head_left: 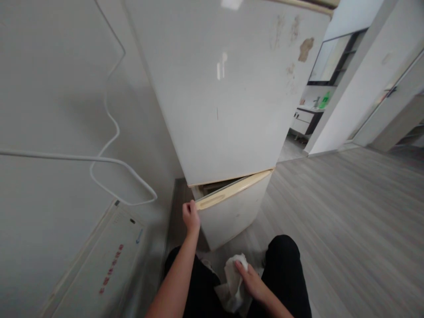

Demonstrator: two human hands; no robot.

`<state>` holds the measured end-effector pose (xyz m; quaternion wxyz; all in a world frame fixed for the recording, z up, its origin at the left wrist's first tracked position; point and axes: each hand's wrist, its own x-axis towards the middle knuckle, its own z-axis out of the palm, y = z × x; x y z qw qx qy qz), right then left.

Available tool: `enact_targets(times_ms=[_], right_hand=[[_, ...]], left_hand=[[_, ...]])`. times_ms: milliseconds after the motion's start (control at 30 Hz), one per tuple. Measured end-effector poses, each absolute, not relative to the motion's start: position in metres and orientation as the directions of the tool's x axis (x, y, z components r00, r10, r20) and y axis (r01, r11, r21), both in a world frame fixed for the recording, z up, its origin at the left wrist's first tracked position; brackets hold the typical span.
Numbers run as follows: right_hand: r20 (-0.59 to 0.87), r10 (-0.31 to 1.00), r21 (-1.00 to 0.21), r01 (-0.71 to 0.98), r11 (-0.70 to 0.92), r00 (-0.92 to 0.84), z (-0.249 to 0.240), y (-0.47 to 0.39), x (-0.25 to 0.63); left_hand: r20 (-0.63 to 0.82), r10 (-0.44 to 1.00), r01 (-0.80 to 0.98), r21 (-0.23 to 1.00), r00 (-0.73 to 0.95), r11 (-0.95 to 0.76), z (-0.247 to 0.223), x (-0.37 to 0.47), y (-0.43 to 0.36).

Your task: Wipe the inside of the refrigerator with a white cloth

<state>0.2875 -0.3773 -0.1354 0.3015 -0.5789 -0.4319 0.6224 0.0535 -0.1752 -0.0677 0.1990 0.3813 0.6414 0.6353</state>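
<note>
My left hand [191,215] is closed around the left edge of the lower fridge door [236,212], just below its yellowed top trim. That door stands ajar, with a narrow dark gap showing the inside. Above it, the white upper fridge door [232,97] is closed and carries brown stains and a worn patch near its right side. Low between my knees, my right hand [252,280] grips a crumpled white cloth [234,278], its thumb lying on top. Part of the cloth hangs below the fingers.
A white cable [114,126] hangs in loops along the wall at left. Below it, a pale panel with red lettering [111,265] leans near the wall. Grey wood-look floor [347,221] extends to the right. A washbasin cabinet [304,120] is visible through an opening behind.
</note>
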Motion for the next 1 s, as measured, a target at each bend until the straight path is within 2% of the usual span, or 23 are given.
enact_targets(times_ms=[200, 267, 400, 533, 633, 733, 833, 933, 1000], right_hand=[[-0.491, 0.869, -0.869, -0.028, -0.493, -0.067, -0.108, -0.365, 0.288], [-0.492, 0.868, -0.864, -0.083, -0.497, -0.073, -0.102, -0.361, 0.291], [-0.480, 0.875, -0.858, -0.174, -0.483, -0.061, -0.100, -0.356, 0.299], [-0.498, 0.860, -0.861, -0.180, -0.475, 0.114, -0.100, -0.370, 0.313], [-0.411, 0.862, -0.910, -0.190, -0.368, 0.297, -0.091, -0.393, 0.329], [-0.228, 0.855, -0.973, -0.084, -0.213, 0.467, -0.073, -0.415, 0.349], [0.003, 0.856, -0.972, 0.204, -0.120, 0.517, -0.055, -0.424, 0.381], [0.148, 0.809, -0.817, 0.531, -0.224, 0.569, -0.043, -0.424, 0.425], [0.165, 0.772, -0.654, 0.654, -0.381, 0.614, -0.038, -0.424, 0.455]], left_hand=[[0.273, 0.767, 0.235, 0.958, -0.581, -0.163, -0.090, 0.099, -0.267], [0.321, 0.829, 0.264, 0.940, -0.459, -0.218, -0.096, 0.113, -0.290], [0.224, 0.943, 0.071, 0.974, -0.246, -0.213, -0.114, 0.140, -0.328], [0.182, 0.983, 0.007, 0.983, -0.034, -0.182, -0.138, 0.163, -0.369], [0.135, 0.990, 0.054, 0.989, 0.036, -0.137, -0.154, 0.186, -0.409], [0.119, 0.978, -0.007, 0.993, 0.171, -0.120, -0.163, 0.215, -0.449], [0.110, 0.865, -0.058, 0.994, 0.490, -0.093, -0.164, 0.238, -0.471], [-0.076, 0.695, 0.054, 0.997, 0.715, 0.053, -0.163, 0.250, -0.469], [-0.226, 0.636, 0.182, 0.974, 0.738, 0.134, -0.168, 0.253, -0.460]])
